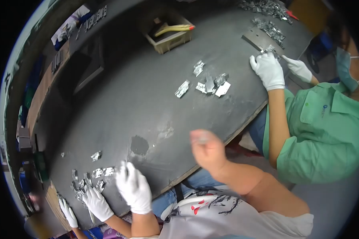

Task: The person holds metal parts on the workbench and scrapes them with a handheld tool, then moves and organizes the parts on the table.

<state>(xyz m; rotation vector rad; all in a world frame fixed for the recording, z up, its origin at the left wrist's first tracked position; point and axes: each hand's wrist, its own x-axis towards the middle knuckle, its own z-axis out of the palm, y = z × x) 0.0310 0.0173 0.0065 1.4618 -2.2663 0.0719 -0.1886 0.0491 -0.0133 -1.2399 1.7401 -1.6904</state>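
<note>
At the far left, a co-worker's gloved hand (68, 214) rests by the table edge, and another gloved hand (97, 204) touches a loose pile of metal parts (76, 186). Just beside that pile, a short row of metal parts (103, 172) runs towards the person's gloved left hand (134, 188), with a single metal part (95, 155) lying apart above it. The work looks to be midway, judging by the pieces spread over several spots on the dark tabletop (107, 115); which are finished and which are left, I cannot tell. The left hand reaches forward from the near edge, palm down, fingers bent together at the end of the row; something grey and blurred shows at the fingertips, so whether it grips a part is unclear. Right of it, beyond a dark patch (139, 145), a bin (169, 44) holds a yellow-handled tool (173, 29), and a small group of metal parts (210, 84) lies mid-table, touched by no hand. The bare right hand (208, 150) is raised near the table's front edge, forearm slanting in from the right, fingers curled inward; a pale glint shows there, but blur hides whether anything is grasped. Farther right, a co-worker in a green shirt (319, 131) works beside a metal plate (263, 39) and heaped parts (269, 31), seemingly a larger share left loose.
</note>
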